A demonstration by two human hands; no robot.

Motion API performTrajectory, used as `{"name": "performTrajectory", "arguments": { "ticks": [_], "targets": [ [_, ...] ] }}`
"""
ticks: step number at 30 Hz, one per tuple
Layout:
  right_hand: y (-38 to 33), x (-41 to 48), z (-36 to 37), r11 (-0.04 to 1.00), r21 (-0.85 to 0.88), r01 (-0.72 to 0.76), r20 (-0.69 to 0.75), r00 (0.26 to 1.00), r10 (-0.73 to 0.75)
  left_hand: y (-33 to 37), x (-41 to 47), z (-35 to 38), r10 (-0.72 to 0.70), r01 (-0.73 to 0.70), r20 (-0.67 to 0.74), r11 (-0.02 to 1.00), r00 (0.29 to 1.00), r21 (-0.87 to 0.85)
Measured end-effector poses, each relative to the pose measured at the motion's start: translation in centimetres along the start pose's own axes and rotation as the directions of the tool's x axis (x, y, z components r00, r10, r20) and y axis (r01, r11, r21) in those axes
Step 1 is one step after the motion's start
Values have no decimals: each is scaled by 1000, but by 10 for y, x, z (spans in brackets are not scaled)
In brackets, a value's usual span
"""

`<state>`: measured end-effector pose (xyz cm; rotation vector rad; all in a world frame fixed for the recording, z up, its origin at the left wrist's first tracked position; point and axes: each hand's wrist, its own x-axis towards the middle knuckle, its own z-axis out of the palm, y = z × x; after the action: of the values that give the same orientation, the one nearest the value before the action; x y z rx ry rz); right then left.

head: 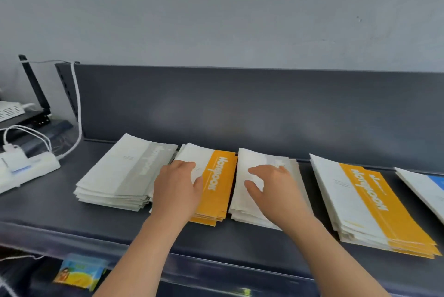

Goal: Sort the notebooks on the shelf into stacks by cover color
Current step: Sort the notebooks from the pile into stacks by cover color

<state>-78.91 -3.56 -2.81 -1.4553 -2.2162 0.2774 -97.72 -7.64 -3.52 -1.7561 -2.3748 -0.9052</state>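
Several stacks of notebooks lie in a row on the dark shelf (60,222). From the left: a grey-banded stack (120,176), an orange-banded stack (217,186), another grey-banded stack (245,200), a taller orange-banded stack (374,205), and a blue-banded notebook (430,188) cut off at the right edge. My left hand (176,191) rests on the left orange stack, fingers spread over its white part. My right hand (271,191) lies on the middle grey stack with fingers slightly bent, hiding most of its band.
A white power strip (28,166) with plugs and white cables (77,109) sits at the shelf's left end, beside a white device (10,110). The shelf's dark back panel (240,104) rises behind the stacks. A colourful packet (79,272) hangs below the front edge.
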Motion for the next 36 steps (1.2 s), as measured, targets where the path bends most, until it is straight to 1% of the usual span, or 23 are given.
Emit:
{"name": "performTrajectory", "arguments": {
  "ticks": [6, 10, 13, 16, 17, 19, 21, 24, 26, 27, 29, 31, 32, 36],
  "targets": [
    [-41, 16, 33, 998, -50, -49, 28, 998, 51, -42, 20, -11, 35, -30, 140, 999, 989, -40],
    [-54, 21, 44, 990, -141, -15, 110, 993, 31, -55, 24, -9, 43, -24, 156, 993, 987, -118],
    [-57, 25, 48, 986, -164, -20, 114, 993, 39, -65, 27, -13, 41, -17, 147, 987, 988, -158],
    [-69, 32, 52, 998, -62, -28, 65, 997, 32, -84, 36, -26, -2, 11, 89, 995, 996, -101],
    [-76, 35, 55, 1000, -19, -21, 58, 998, 22, -94, 40, -32, -30, 34, 72, 998, 997, -46],
    [-89, 39, 62, 999, 36, 9, 70, 997, -11, -112, 50, -41, -58, 48, 66, 989, 996, 140],
    [-105, 44, 71, 998, 56, 41, 86, 995, -45, -131, 59, -51, -82, 59, 82, 968, 993, 245],
    [-127, 52, 81, 998, 53, 47, 94, 994, -52, -156, 77, -63, -135, 101, 126, 964, 983, 248],
    [-139, 59, 86, 999, 40, 32, 109, 993, -36, -173, 89, -66, -224, 175, 200, 955, 954, 240],
    [-144, 62, 89, 999, 41, 9, 121, 993, -14, -180, 95, -69, -276, 225, 257, 951, 926, 211],
    [-150, 64, 95, 998, 48, -45, 147, 988, 38, -189, 103, -71, -325, 318, 380, 944, 866, 82],
    [-153, 63, 99, 996, 39, -85, 156, 985, 78, -194, 109, -73, -330, 404, 477, 913, 815, -60],
    [-153, 62, 100, 994, 40, -101, 150, 984, 94, -195, 111, -74, -321, 427, 508, 898, 799, -104],
    [-156, 61, 101, 986, 59, -155, 130, 981, 147, -202, 125, -76, -286, 460, 613, 876, 737, -145]
  ]
}}
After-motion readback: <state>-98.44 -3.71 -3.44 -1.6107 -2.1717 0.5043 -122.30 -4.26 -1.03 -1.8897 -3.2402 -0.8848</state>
